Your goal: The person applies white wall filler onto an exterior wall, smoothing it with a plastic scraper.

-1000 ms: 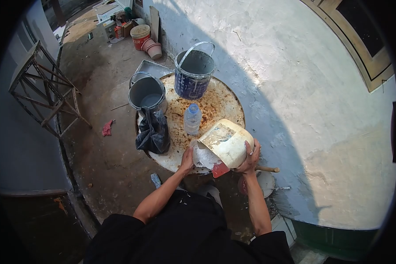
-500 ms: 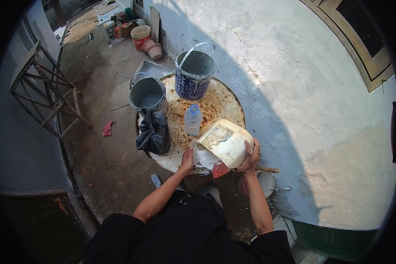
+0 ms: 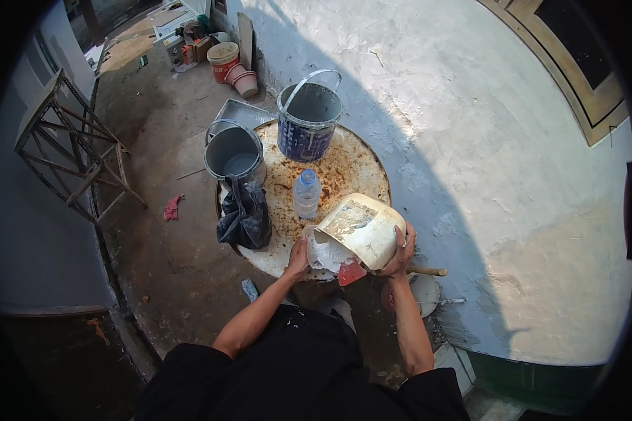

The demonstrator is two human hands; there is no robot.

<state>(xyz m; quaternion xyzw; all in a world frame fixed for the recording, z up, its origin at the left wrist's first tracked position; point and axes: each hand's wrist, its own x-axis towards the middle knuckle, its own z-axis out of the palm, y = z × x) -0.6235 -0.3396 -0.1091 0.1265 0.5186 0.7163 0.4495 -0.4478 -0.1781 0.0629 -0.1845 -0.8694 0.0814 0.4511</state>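
Observation:
My right hand (image 3: pixel 400 251) is closed round the base of a stained cream plastic tub (image 3: pixel 364 226), which lies tilted with its mouth to the left. White paste (image 3: pixel 330 255) shows at the mouth. My left hand (image 3: pixel 298 258) grips the edge of a pale, thin-walled thing beside that mouth; its kind is hard to make out. A red flat piece (image 3: pixel 351 272), like a scraper blade, sticks out below the paste. Just behind stands a capped clear plastic bottle (image 3: pixel 307 195) on a rusty round tabletop (image 3: pixel 347 172).
A blue bucket (image 3: pixel 305 140), a grey bucket (image 3: pixel 235 151) and a black plastic bag (image 3: pixel 244 221) are on or by the tabletop. A metal stand (image 3: pixel 84 151) is at left. The plastered wall (image 3: pixel 456 154) runs along the right. A stick (image 3: pixel 427 271) juts out near my right hand.
Almost nothing has moved. The tub and both hands hold nearly the same place, and the view has shifted very slightly.

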